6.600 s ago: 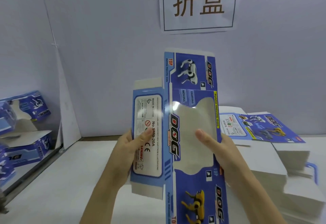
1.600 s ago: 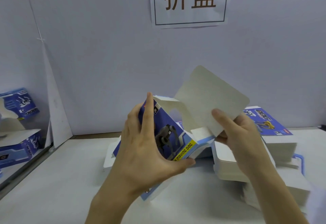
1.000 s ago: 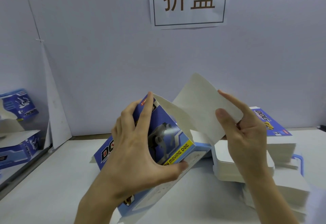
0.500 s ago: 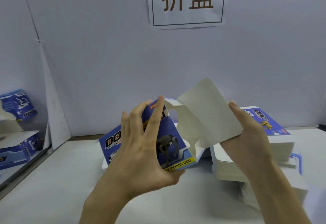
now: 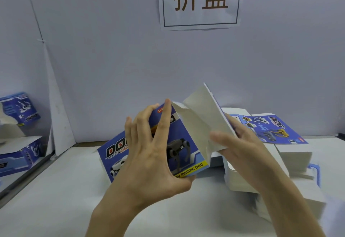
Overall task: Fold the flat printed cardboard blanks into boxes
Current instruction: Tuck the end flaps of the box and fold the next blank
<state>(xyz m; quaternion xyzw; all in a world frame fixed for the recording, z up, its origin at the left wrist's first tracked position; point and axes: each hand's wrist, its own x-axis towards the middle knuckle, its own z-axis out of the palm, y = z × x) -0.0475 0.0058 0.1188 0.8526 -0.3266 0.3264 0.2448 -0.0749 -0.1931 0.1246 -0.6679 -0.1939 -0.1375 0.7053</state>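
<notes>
I hold a half-formed blue printed box (image 5: 183,147) with a dog picture above the white table (image 5: 56,195). My left hand (image 5: 149,158) grips its printed side, fingers spread over the face and thumb under the bottom edge. The box's plain end flap (image 5: 203,113) stands up, folded toward the right. My right hand (image 5: 240,152) holds that flap, thumb on the plain inner side and fingers behind it. A stack of flat blanks (image 5: 268,130) lies at the right, printed side up.
Folded blue boxes (image 5: 16,136) sit at the far left beyond a metal rail (image 5: 24,177). A paper sign (image 5: 199,1) with two characters hangs on the grey wall. More white blanks (image 5: 291,195) spread out under my right forearm.
The box turned so its printed face points more toward me. The end flap swung down to the right, and my right hand closed on it with thumb in front.
</notes>
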